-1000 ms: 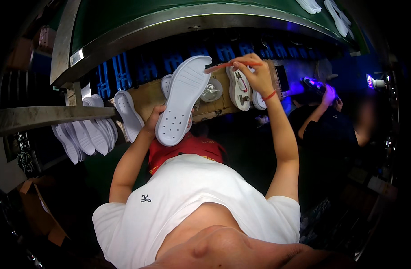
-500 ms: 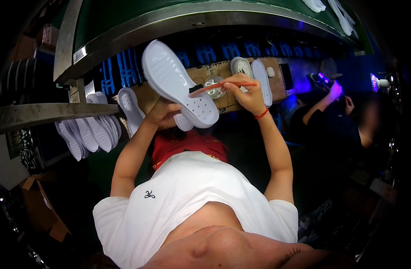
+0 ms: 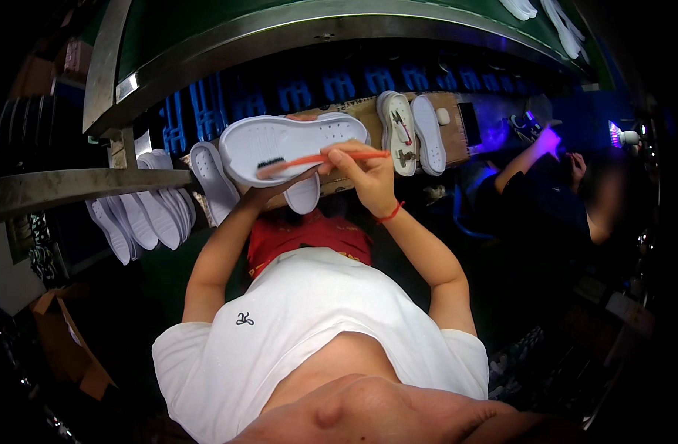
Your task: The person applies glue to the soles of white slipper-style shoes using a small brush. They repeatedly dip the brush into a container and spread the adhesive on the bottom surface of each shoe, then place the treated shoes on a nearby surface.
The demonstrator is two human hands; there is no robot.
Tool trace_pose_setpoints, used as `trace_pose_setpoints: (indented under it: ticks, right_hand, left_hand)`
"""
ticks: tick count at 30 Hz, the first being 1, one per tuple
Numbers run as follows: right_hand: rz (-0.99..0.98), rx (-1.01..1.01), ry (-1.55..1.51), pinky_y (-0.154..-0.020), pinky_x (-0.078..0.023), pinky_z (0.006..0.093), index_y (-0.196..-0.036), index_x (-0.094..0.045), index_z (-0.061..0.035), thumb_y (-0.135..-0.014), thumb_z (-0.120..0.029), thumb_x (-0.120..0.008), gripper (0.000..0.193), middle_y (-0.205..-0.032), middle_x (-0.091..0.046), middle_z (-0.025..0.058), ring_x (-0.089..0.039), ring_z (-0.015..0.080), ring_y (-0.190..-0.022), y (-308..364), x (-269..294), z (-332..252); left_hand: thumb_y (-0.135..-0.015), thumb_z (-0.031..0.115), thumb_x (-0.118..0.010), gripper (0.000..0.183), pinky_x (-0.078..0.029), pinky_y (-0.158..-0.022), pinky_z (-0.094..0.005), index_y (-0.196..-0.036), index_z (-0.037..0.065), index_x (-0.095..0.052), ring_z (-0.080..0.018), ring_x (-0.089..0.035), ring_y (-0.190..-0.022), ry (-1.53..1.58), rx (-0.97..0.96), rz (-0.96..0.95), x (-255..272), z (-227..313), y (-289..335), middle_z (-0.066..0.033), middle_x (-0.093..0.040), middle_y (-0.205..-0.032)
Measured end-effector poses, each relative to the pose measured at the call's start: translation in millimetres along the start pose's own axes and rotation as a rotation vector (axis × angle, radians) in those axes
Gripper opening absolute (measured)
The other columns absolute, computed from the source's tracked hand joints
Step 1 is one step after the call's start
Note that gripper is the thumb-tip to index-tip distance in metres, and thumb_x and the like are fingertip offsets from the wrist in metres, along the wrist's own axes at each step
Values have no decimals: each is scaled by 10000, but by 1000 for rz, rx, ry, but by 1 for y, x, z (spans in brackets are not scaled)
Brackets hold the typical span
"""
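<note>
White sole (image 3: 272, 137) swung sideways since half a second ago, brush (image 3: 309, 158) now at near edge by wide end. Brushing looks mid-way imo; coverage so far, can't tell. Other soles (image 3: 430, 137) lie unheld on cardboard-topped desk (image 3: 455, 137), no clue which are done. Left hand (image 3: 280, 183) clamped on sole from behind, fingertips over far edge. Right hand (image 3: 365, 172) grip pinching brush handle, sole mostly to its left.

No wording could be made out. A small dark looping emblem (image 3: 245, 319) stood on the white shirt (image 3: 316, 296), bodyward of the left hand (image 3: 274, 190); yellow marks (image 3: 258, 265), too small to read, lay on the red garment (image 3: 302, 235) between that hand and the shirt.
</note>
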State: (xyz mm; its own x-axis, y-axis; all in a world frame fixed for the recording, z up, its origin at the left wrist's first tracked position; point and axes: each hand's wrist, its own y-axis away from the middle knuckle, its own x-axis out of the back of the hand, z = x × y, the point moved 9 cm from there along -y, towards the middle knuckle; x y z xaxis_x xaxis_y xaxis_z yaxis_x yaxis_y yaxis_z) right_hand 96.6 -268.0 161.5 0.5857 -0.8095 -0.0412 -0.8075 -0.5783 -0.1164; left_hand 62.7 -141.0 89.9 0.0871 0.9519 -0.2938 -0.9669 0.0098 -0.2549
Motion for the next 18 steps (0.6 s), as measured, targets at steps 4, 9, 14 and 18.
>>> trace_pose_setpoints:
  ticks: [4, 9, 14, 18]
  right_hand:
    - [-218, 279, 280, -748, -492, 273, -960, -689, 10, -866, -83, -618, 150, -828, -689, 78, -627, 155, -828, -47, 6, -23]
    - [-142, 106, 505, -732, -493, 267, -956, -698, 2, -854, -104, -640, 159, -836, -687, 74, -631, 152, -806, -50, 90, 7]
    - [36, -39, 558, -703, -497, 255, -932, -697, 21, -865, -118, -637, 166, -785, -684, 79, -636, 136, -726, -6, 131, 15]
    - [209, -243, 186, -559, -420, 202, -918, -686, 42, -891, -145, -608, 204, -706, -677, 68, -555, 73, -598, 27, 129, 49]
  left_hand:
    - [-755, 221, -778, 676, -407, -1020, -311, -1322, 108, -429, -186, -496, -1181, -429, 337, 31, 4, -49, 23, -82, -508, -1275]
    - [-808, 146, -725, 491, -413, -978, -316, -1249, 61, -526, -209, -515, -1161, -177, 457, 105, 4, -35, 35, -99, -552, -1252]
    - [-745, 63, -746, 625, -397, -1003, -326, -1295, 47, -449, -241, -500, -1183, -575, -3, 88, 0, 4, 20, -115, -514, -1292]
    - [-686, 20, -761, 718, -385, -1021, -340, -1309, 57, -406, -258, -475, -1209, -494, -88, 82, -13, 22, -1, -115, -497, -1295]
